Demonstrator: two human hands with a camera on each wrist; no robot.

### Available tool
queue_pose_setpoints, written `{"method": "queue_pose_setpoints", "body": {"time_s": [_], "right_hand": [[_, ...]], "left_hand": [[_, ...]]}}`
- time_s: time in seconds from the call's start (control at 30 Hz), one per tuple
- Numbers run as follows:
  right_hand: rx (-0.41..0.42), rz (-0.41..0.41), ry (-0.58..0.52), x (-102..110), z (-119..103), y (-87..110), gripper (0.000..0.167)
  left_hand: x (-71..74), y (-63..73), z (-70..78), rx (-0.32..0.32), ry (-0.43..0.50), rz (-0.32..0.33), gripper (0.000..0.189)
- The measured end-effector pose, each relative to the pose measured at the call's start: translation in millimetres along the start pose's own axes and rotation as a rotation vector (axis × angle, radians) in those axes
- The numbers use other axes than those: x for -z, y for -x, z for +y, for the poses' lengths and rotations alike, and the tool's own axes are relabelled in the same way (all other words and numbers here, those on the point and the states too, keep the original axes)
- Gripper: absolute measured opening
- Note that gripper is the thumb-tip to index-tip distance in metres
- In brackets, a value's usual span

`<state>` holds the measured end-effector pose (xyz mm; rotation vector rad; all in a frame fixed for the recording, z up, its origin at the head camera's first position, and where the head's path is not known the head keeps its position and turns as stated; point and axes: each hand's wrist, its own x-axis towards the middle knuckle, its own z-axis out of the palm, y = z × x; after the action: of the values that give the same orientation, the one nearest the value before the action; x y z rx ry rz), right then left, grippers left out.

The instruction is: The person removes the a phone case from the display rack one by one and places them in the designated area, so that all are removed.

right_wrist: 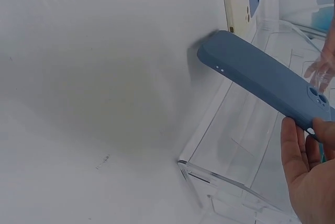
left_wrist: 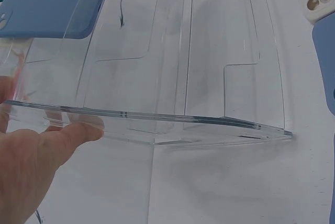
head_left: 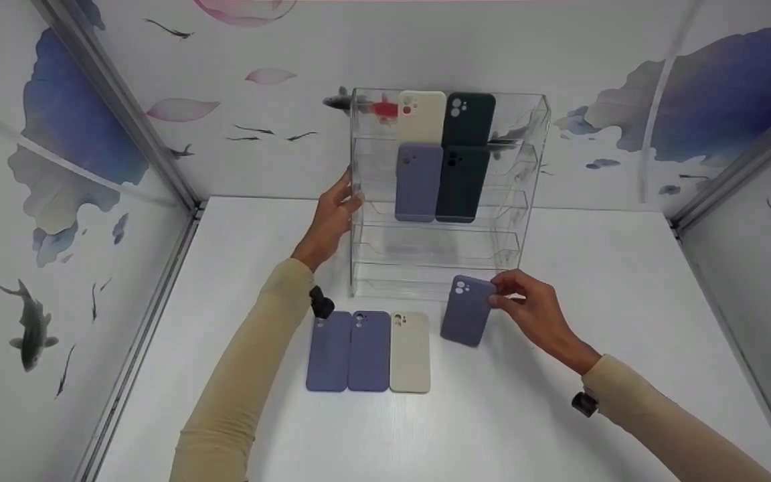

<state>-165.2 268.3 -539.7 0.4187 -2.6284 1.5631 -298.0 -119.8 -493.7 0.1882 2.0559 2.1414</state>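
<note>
My right hand (head_left: 531, 311) pinches the upper right edge of a purple phone case (head_left: 468, 311), tilted just in front of a clear acrylic display rack (head_left: 436, 254). In the right wrist view, this phone case (right_wrist: 256, 69) looks blue-grey, its camera end by the fingers. The left hand (head_left: 328, 217) grips the rack's left side; the left wrist view shows its thumb (left_wrist: 84, 132) at the clear side panel. On the upper tiers stand a cream phone case (head_left: 420, 117), a purple one (head_left: 418, 183) and two dark green ones (head_left: 469, 118).
Side by side on the white table (head_left: 526, 428) lie two purple phone cases (head_left: 369, 351) and a cream one (head_left: 410, 353), in front of the rack. White panels (head_left: 278, 161) with painted fish and petals enclose the table at the back and sides.
</note>
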Motion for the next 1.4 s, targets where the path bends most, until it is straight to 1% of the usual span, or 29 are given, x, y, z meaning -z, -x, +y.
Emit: {"method": "queue_pose_setpoints", "body": {"time_s": [0.23, 0.53, 0.73, 0.9, 1.13, 1.3, 1.4], "right_hand": [[-0.024, -0.003, -0.014, -3, 8, 1.6, 0.029], [-0.076, -0.042, -0.059, -11, 17, 4.7, 0.030], [-0.086, -0.071, -0.048, -16, 22, 6.9, 0.030], [-0.094, -0.091, -0.030, -19, 24, 7.3, 0.030], [-0.105, -0.104, -0.017, -24, 32, 8.1, 0.029], [-0.110, -0.112, -0.005, -28, 36, 8.9, 0.028], [-0.118, -0.117, 0.010, -32, 39, 9.9, 0.027]], "left_hand": [[-0.9, -0.1, 0.0, 0.010, -0.016, 0.000, 0.071], [-0.9, -0.1, -0.8, 0.020, -0.018, 0.001, 0.072], [-1.0, 0.5, -0.8, 0.029, -0.026, 0.002, 0.072], [-1.1, 1.6, -0.6, 0.023, -0.025, 0.005, 0.072], [-1.8, 2.4, 0.3, 0.009, -0.017, -0.005, 0.072], [-2.1, 0.7, 0.5, -0.003, -0.001, -0.001, 0.070], [-1.7, 0.7, 0.5, 0.001, -0.001, 0.005, 0.070]]}}
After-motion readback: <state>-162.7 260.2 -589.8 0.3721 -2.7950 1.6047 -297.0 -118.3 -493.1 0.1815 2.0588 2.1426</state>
